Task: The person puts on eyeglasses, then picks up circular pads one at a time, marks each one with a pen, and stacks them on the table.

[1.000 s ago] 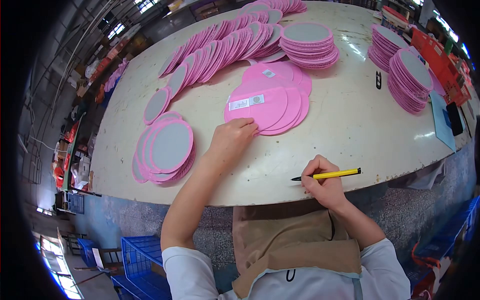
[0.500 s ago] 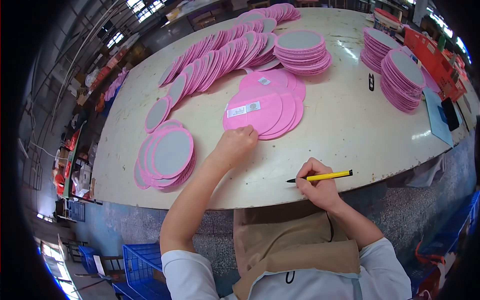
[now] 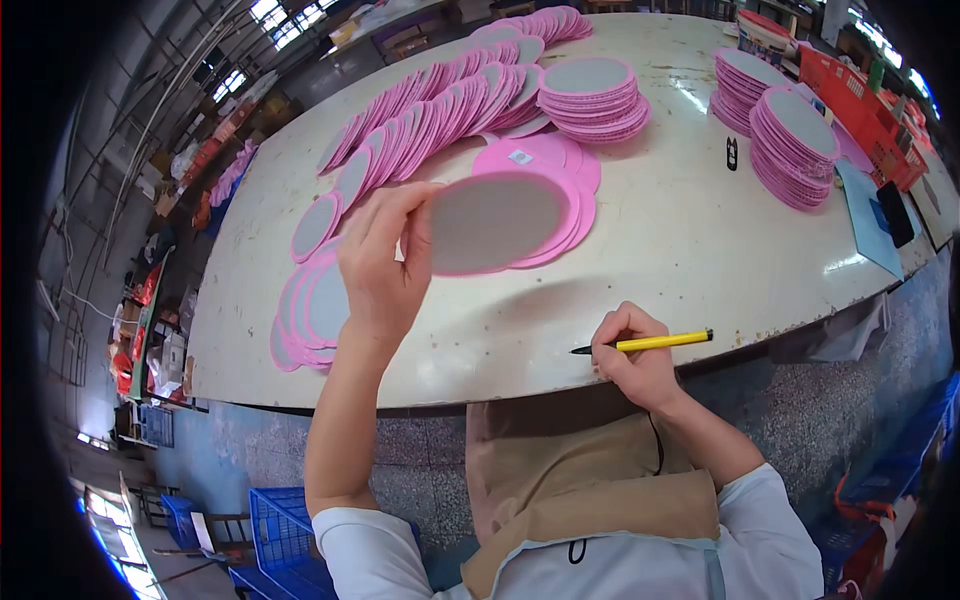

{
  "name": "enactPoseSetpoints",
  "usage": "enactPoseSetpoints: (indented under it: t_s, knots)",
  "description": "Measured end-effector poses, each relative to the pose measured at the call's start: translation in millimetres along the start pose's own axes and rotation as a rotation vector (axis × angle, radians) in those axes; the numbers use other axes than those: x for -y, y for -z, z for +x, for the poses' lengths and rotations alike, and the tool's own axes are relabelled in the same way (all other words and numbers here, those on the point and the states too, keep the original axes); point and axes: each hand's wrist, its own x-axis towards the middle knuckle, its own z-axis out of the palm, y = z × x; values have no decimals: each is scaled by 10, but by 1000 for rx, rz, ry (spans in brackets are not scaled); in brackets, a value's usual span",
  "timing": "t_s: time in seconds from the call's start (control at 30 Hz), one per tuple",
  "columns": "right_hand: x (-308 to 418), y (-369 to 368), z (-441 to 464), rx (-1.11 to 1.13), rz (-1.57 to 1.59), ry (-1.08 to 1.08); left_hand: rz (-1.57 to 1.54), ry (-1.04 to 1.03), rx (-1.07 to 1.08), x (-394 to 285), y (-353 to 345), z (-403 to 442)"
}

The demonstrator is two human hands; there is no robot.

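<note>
My left hand pinches the left edge of a round disc, its grey face with a pink rim turned up, lifted above the table. Behind and partly under it lie pink discs, pink side up, one with a small white label. My right hand holds a yellow pen with its black tip pointing left, near the table's front edge. A pile of grey-faced discs lies left of my left hand, partly hidden by it.
Long leaning rows of discs and a stack stand at the back. On the right are two more stacks, a small black tool, a red basket, a light blue sheet and a black phone.
My left hand has raised the labelled disc from the pink pile, moved up and left, and turned its grey side up. My right hand with the pen has barely moved.
</note>
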Motion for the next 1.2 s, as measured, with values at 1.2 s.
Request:
enactPoseSetpoints:
  t_s: [1.2]
  knots:
    - [-223, -54, 86, -53, -348, -49, -786, 656, 788, -222, -635, -1025]
